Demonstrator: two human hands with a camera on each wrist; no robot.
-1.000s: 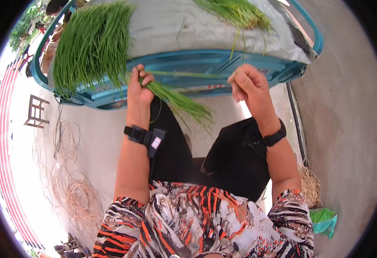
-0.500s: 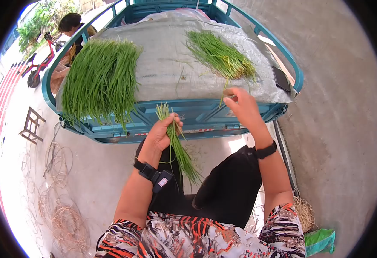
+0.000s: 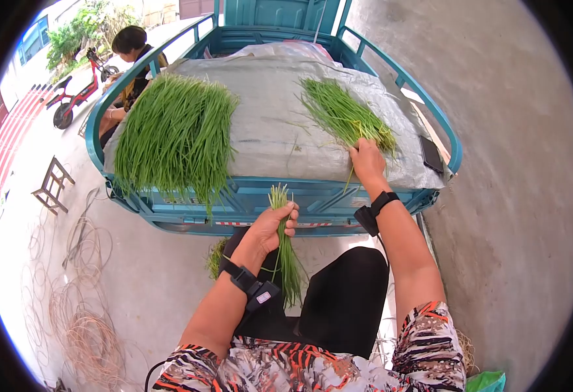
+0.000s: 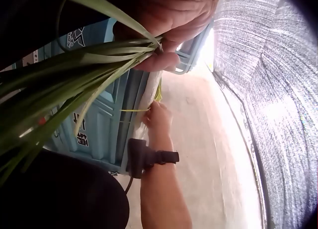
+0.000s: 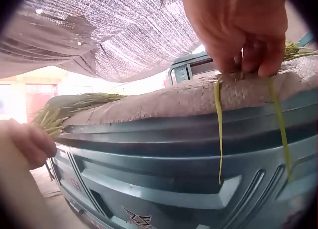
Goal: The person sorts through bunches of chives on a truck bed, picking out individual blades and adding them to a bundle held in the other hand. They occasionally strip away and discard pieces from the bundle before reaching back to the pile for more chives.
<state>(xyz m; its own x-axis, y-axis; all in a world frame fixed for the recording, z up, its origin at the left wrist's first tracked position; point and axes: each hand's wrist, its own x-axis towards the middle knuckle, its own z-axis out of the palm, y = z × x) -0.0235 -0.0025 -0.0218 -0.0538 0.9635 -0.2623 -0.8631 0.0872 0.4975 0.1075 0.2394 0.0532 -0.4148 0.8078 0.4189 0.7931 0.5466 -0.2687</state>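
Observation:
My left hand [image 3: 271, 230] grips a small bunch of long green stalks [image 3: 289, 264] near its pale cut ends, the leaves hanging down over my lap. In the left wrist view the fingers wrap round this bunch [image 4: 64, 80]. My right hand [image 3: 368, 161] is at the lower edge of a smaller pile of green and yellowish stalks [image 3: 339, 111] on the grey sheet. In the right wrist view the bent fingertips of the right hand [image 5: 243, 35] pinch thin yellow-green blades [image 5: 219, 124] that dangle over the cart's edge. A larger green pile [image 3: 175, 130] lies at the left.
The grey sheet [image 3: 267, 150] covers the blue cart [image 3: 254, 206]. A dark phone [image 3: 431, 154] lies at its right edge. Beyond the left rail are another person [image 3: 131, 44] and a red scooter [image 3: 81, 98]. A wooden stool [image 3: 52, 186] and coiled strips [image 3: 90, 340] are on the left floor.
The left hand has turned the bunch from slanting sideways to hanging nearly upright. The right hand has moved forward from above the lap to the smaller pile. The head view has tilted up.

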